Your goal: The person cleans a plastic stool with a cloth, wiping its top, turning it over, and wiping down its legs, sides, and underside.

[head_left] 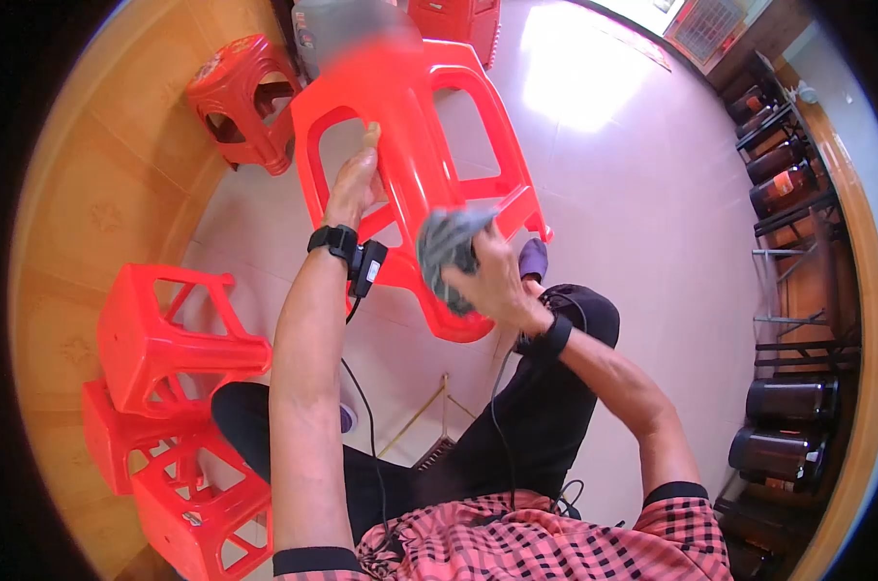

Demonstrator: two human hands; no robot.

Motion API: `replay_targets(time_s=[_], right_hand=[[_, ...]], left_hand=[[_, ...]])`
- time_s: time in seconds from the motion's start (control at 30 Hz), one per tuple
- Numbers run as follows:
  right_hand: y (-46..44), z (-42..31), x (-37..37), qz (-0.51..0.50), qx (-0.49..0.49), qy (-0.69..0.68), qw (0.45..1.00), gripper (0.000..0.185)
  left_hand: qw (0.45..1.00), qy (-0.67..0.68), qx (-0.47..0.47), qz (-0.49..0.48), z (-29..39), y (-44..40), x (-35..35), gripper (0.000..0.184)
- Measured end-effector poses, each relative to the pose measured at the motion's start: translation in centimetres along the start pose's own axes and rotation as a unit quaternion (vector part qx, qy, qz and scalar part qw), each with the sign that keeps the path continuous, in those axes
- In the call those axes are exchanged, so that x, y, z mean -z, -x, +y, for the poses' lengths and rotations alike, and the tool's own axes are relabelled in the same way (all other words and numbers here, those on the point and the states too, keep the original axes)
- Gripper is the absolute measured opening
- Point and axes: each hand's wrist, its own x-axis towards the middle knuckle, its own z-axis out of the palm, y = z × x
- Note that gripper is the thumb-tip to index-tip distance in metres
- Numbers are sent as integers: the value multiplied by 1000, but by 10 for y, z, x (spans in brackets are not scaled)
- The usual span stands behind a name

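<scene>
A red plastic stool [422, 145] is tilted in front of my knees, its legs and side openings facing me. My left hand [358, 182] is closed around the edge of one of its legs, the thumb on top and the other fingers mostly hidden behind. In my right hand [497, 281] is a bunched grey-green striped cloth [447, 254], which lies against the lower part of the stool's leg. The cloth and right fingers are slightly blurred. Each wrist wears a black band, and thin cables run down towards my lap.
Several red stools [158, 339] lie piled by the tiled wall at left. Another darker red stool [248, 102] stands further back. Large dark jars [792, 399] line racks along the right side. A brown-headed tool [433, 453] lies on the pale floor [642, 242] between my legs.
</scene>
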Motion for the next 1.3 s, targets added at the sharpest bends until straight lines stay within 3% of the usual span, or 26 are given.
replay_targets(time_s=[0.07,0.17,0.23,0.4,0.47,0.5,0.6,0.67,0.87,0.97,1.0,1.07,1.17,1.23,1.3], right_hand=[[-48,-20,12,56,-4,-48,997,49],[-114,-20,17,95,67,80,990,43],[-133,-19,12,83,112,241,960,38],[-89,-7,5,38,117,247,961,32],[-57,-4,-4,-42,126,317,939,27],[-41,0,-8,-42,126,319,938,27],[-11,5,-14,-34,66,288,955,29],[2,1,-6,-13,39,246,968,36],[38,5,-7,-118,46,194,973,44],[29,3,9,-179,-4,-39,983,40],[21,4,12,-176,-8,-36,984,40],[-1,5,21,-35,6,-65,997,43],[-41,33,24,-31,1,-8,999,44],[-43,64,7,-76,-86,134,984,41],[-31,80,-3,-67,-123,121,983,42]], left_hand=[[995,62,47,-65,-3,3,-11,45],[993,-50,39,-98,-6,19,-31,42],[993,-43,49,-97,-12,15,-34,42],[996,-53,15,-73,-18,-12,-23,42],[985,-100,140,15,-13,-29,-21,45],[997,-39,8,-60,-17,-17,-33,51],[997,16,-37,-71,-38,-58,-10,49],[997,6,-3,-71,-25,-53,-5,50],[995,-24,78,-51,8,-32,4,57],[997,18,59,-48,5,-37,27,60],[998,-1,49,-48,13,-27,26,62],[998,-22,43,-46,18,-10,24,63],[999,-44,7,-17,19,4,34,64],[999,-17,-6,-35,15,3,42,54],[1000,-11,-4,-21,11,11,45,55]])
